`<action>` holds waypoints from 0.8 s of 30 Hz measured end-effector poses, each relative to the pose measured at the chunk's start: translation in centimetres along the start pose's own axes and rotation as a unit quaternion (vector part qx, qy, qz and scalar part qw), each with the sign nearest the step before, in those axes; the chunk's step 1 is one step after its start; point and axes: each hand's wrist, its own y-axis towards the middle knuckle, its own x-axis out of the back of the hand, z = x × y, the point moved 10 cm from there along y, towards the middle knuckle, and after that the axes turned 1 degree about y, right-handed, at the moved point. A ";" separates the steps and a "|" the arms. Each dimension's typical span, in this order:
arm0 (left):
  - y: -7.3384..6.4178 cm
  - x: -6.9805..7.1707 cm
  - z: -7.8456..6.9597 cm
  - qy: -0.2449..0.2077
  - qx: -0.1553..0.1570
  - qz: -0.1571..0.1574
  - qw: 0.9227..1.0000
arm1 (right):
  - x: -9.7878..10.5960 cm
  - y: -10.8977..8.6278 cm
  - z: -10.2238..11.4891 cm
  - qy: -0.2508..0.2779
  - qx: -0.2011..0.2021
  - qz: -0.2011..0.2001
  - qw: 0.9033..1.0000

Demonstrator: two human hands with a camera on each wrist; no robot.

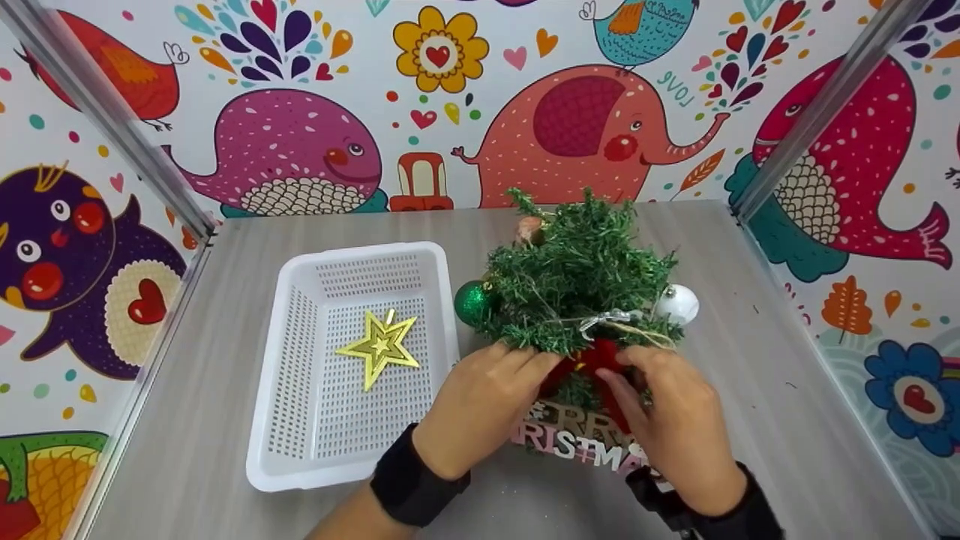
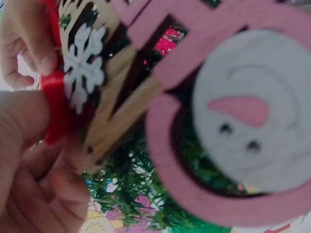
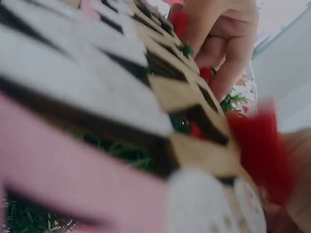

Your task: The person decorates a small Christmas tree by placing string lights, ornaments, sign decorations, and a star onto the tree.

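Note:
A small green artificial Christmas tree (image 1: 577, 262) carries a red bow (image 1: 600, 375) on its near side. My left hand (image 1: 480, 397) pinches the bow's left part; the left wrist view shows red fabric (image 2: 57, 104) between its thumb and fingers. On the other side, my right hand (image 1: 686, 420) holds the bow's right part between thumb and fingers. Below the bow hangs a wooden Merry Christmas sign (image 1: 581, 450), partly covered by both hands. Its snowman face (image 2: 257, 111) and white snowflake (image 2: 83, 68) fill much of the left wrist view.
Left of the tree stands a white perforated basket (image 1: 264, 420) with a gold star ornament (image 1: 381, 346) inside. A green glitter ball (image 1: 472, 302) and a white ball (image 1: 679, 304) hang at the tree's sides. Above the red bow is a silver bow (image 1: 607, 321). Patterned walls surround the table.

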 end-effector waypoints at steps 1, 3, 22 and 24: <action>0.1 -0.1 0.0 0.003 0.000 0.004 1.000 | -0.1 -0.1 0.0 0.005 0.013 0.007 1.000; 0.1 -0.2 0.1 0.007 0.000 0.014 1.000 | -0.3 -0.3 -0.2 0.008 0.025 0.031 0.999; -2.8 4.0 1.9 -0.060 -0.017 -0.181 0.982 | 1.5 -2.5 -0.7 0.100 0.004 -0.042 0.994; -3.4 4.9 3.3 -0.044 0.000 -0.216 0.975 | 2.1 -2.9 -0.9 0.125 -0.002 -0.080 0.989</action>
